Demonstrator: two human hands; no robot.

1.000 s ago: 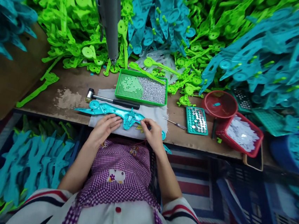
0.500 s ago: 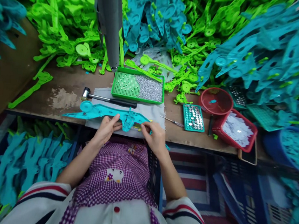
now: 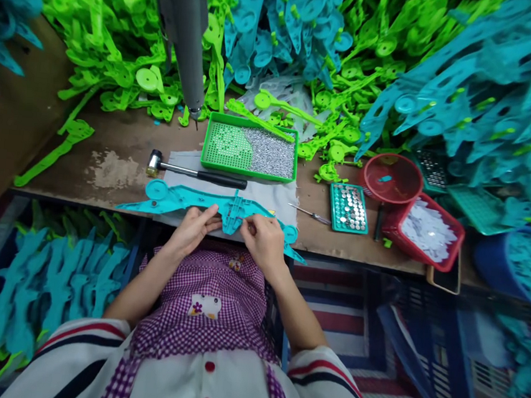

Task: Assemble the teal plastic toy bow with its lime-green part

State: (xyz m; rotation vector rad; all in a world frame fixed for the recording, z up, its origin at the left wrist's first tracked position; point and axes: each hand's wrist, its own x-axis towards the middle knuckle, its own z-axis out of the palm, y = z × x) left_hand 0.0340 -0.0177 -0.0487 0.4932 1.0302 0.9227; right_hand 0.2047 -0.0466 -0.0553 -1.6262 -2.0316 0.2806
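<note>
A hammer (image 3: pixel 193 171) lies just behind the teal part (image 3: pixel 176 198), which rests lengthwise on a grey cloth (image 3: pixel 266 194) at the table's (image 3: pixel 111 146) near edge. The left hand (image 3: pixel 193 229) pins the part beside its middle housing, fingers curled on it. The right hand (image 3: pixel 264 239) pinches at the housing; what it grips is too small to tell. This looks like fitting work, calling for fine finger pressure. A green tray (image 3: pixel 250 150) and button tray (image 3: pixel 349 208) leave little free room; the part's right tip overhangs the edge.

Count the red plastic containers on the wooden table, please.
2: a round red plastic basket right of the teal tray of discs, and a rectangular red plastic tray of white pieces beside it. Piles may hide others.
</note>
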